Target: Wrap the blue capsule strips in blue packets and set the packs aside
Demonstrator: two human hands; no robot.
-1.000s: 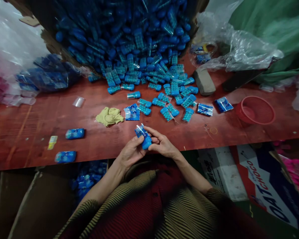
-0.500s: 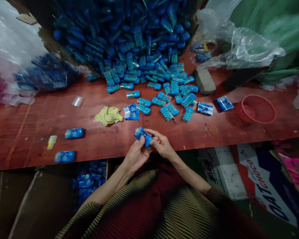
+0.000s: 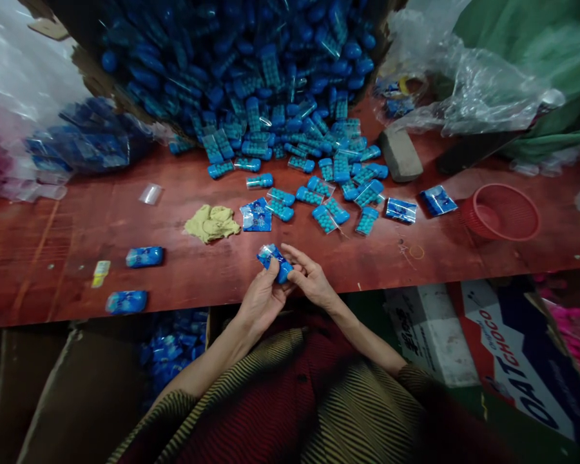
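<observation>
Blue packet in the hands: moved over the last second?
Yes, slightly. The blue packet has drifted left and away from the table's near edge, toward the yellow rag; both the left hand and right hand hold it.

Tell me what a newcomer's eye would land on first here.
First, the huge heap of blue plastic-wrapped packets spilling from the far side onto the red-brown wooden table. Next, at the near edge, the left hand and right hand together hold one small blue packet. A round red mesh plastic basket sits at the right.
</observation>
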